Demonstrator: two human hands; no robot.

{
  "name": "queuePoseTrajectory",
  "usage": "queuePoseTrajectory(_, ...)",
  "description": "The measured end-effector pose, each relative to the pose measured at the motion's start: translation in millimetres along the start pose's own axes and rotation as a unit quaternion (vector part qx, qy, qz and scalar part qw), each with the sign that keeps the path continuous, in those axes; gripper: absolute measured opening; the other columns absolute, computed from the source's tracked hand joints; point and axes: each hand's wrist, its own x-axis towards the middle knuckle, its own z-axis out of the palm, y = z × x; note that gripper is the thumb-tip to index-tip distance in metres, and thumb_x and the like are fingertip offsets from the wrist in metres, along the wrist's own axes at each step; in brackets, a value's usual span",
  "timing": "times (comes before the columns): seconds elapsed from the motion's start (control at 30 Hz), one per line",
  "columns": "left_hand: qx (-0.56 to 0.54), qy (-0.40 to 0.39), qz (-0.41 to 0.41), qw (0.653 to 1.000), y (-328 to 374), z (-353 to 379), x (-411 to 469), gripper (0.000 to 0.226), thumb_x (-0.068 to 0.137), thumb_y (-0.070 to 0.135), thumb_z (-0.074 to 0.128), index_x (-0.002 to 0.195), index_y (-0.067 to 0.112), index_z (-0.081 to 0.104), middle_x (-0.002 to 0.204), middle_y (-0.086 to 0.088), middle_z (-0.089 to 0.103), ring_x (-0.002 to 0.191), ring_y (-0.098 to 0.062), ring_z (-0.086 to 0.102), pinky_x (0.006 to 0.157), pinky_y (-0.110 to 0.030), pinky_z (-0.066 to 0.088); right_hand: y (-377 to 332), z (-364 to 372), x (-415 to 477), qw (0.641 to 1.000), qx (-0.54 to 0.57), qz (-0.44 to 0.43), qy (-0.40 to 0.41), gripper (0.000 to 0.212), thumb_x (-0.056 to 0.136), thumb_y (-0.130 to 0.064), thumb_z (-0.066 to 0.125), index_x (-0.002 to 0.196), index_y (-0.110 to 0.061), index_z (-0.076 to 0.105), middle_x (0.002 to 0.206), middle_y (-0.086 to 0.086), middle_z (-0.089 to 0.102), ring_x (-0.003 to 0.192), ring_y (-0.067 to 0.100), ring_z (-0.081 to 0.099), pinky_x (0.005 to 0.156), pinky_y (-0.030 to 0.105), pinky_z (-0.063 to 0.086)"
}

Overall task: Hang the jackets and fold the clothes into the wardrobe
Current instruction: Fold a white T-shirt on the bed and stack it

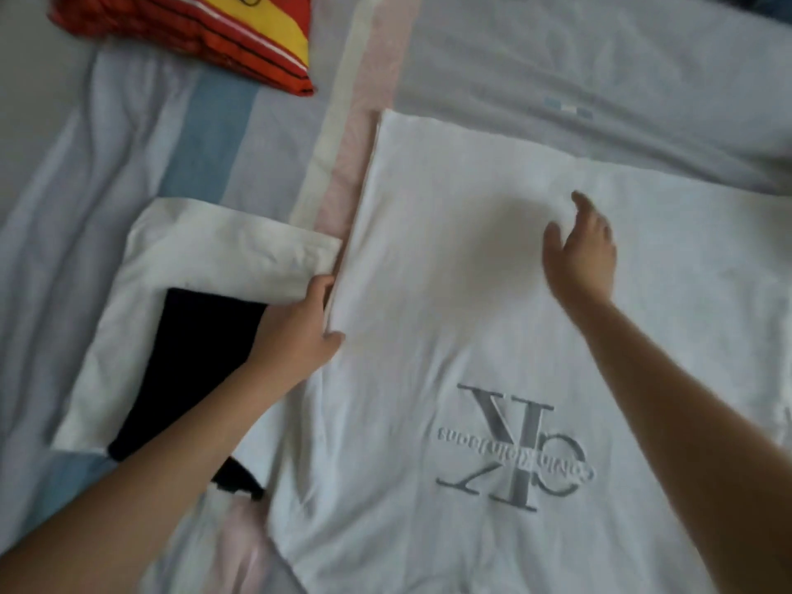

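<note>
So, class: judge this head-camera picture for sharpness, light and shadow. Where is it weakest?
Head view: soft all over, most smeared at the right hand; head view: dim, flat, bluish light, no glare; head view: a faint shadow beside that hand falls on the white T-shirt, whose grey logo reads well enough.

Bare hands (300,332) at white T-shirt (428,272)

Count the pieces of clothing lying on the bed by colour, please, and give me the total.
White: 2, the big shirt with the grey logo and the folded cloth to its left.
Black: 1, the black cloth on that folded one; it may be part of it.
Red and yellow: 1, the striped cloth at the top.
Total: 4
</note>
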Motion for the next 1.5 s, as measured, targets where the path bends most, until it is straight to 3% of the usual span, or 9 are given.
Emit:
queuePoseTrajectory(0.27, 0.228, 0.192, 0.091, 0.950, 13, 29, -40, 0.057, 0.073, 0.013, 0.071, 0.125, 0.007, 0.050, 0.118, -0.017, 0.056, 0.110, -0.033, 0.053, 0.091, -0.046, 0.029, 37, 51, -263, 0.943, -0.223, -0.165, -0.182, 0.064, 0.088, -0.046, 0.037, 0.150, -0.031, 0.027, 0.157, 0.002, 0.024, 0.142, 0.039, 0.021, 0.111, 0.062, 0.010)
queuePoseTrajectory(0.47, 0.173, 0.057, 0.263, 0.947, 67, 92, -122, 0.071, 0.083, 0.039, 0.055, 0.147, 0.021, 0.031, 0.157, -0.010, 0.022, 0.143, -0.038, 0.017, 0.109, -0.062, 0.014, 70, 20, -345, 0.881, -0.221, -0.341, -0.241, 0.059, 0.085, -0.037, 0.043, 0.143, -0.026, 0.042, 0.152, 0.004, 0.035, 0.137, 0.036, 0.036, 0.109, 0.058, 0.018)
queuePoseTrajectory(0.63, 0.247, 0.004, 0.206, 0.947, 14, 133, -168, 0.072, 0.091, 0.056, 0.030, 0.152, 0.033, 0.000, 0.161, -0.003, -0.001, 0.145, -0.038, -0.004, 0.110, -0.063, 0.001, 146, -15, -327, 0.940, -0.261, -0.107, -0.192, 0.063, 0.091, -0.050, 0.025, 0.150, -0.038, 0.006, 0.159, -0.006, 0.005, 0.146, 0.032, 0.009, 0.113, 0.061, 0.004)
queuePoseTrajectory(0.8, 0.276, -0.037, 0.128, 0.952, -30, 128, -204, 0.069, 0.091, 0.055, 0.031, 0.152, 0.025, 0.019, 0.158, -0.008, 0.017, 0.144, -0.038, 0.010, 0.113, -0.058, 0.008, 231, -78, -387, 0.927, -0.262, 0.180, -0.199, 0.062, 0.094, -0.061, 0.018, 0.147, -0.045, -0.009, 0.156, -0.015, -0.018, 0.147, 0.027, -0.003, 0.111, 0.063, 0.004)
queuePoseTrajectory(0.93, 0.215, -0.048, 0.013, 0.975, 17, 119, -215, 0.083, 0.088, 0.035, 0.051, 0.152, 0.019, 0.001, 0.159, -0.012, -0.009, 0.144, -0.039, -0.011, 0.109, -0.054, -0.018, 227, -121, -407, 0.928, -0.145, 0.338, -0.064, 0.063, 0.092, -0.052, 0.028, 0.148, -0.021, 0.027, 0.156, 0.012, 0.021, 0.139, 0.036, 0.024, 0.109, 0.054, 0.024)
queuePoseTrajectory(1.03, 0.172, -0.024, 0.136, 0.975, 63, 124, -216, 0.088, 0.076, 0.029, 0.060, 0.152, 0.016, 0.015, 0.160, -0.011, 0.001, 0.146, -0.031, -0.005, 0.108, -0.048, -0.022, 224, -136, -368, 0.946, -0.015, 0.315, 0.069, 0.059, 0.088, -0.037, 0.040, 0.137, -0.005, 0.039, 0.137, 0.021, 0.041, 0.122, 0.036, 0.043, 0.101, 0.043, 0.034)
queuePoseTrajectory(1.27, 0.378, -0.434, 0.346, 0.741, 137, 157, -272, 0.106, 0.086, 0.057, 0.048, 0.136, 0.023, -0.039, 0.139, -0.013, -0.049, 0.127, -0.032, -0.046, 0.109, -0.060, -0.017, 242, -150, -266, 0.947, 0.129, 0.292, -0.045, 0.095, 0.077, -0.014, 0.070, 0.150, -0.038, 0.014, 0.141, 0.010, 0.021, 0.122, 0.017, 0.032, 0.106, 0.033, 0.032)
queuePoseTrajectory(1.37, 0.341, -0.512, 0.282, 0.737, 176, 129, -264, 0.080, 0.092, 0.046, 0.046, 0.153, 0.017, 0.003, 0.156, -0.016, -0.019, 0.146, -0.033, -0.010, 0.118, -0.044, 0.009, 256, -159, -257, 0.958, 0.105, 0.256, -0.080, 0.061, 0.075, -0.006, 0.077, 0.130, -0.013, 0.053, 0.125, 0.005, 0.028, 0.122, 0.021, 0.038, 0.100, 0.020, 0.032)
queuePoseTrajectory(1.5, 0.122, -0.381, 0.317, 0.860, 221, 112, -234, 0.031, 0.096, 0.030, 0.044, 0.121, 0.018, 0.056, 0.127, -0.002, 0.056, 0.115, -0.022, 0.053, 0.092, -0.033, 0.042, 274, -176, -265, 0.913, 0.288, 0.280, -0.070, 0.030, 0.073, -0.009, 0.078, 0.100, -0.007, 0.064, 0.089, 0.003, 0.060, 0.068, 0.007, 0.059, 0.057, 0.020, 0.050)
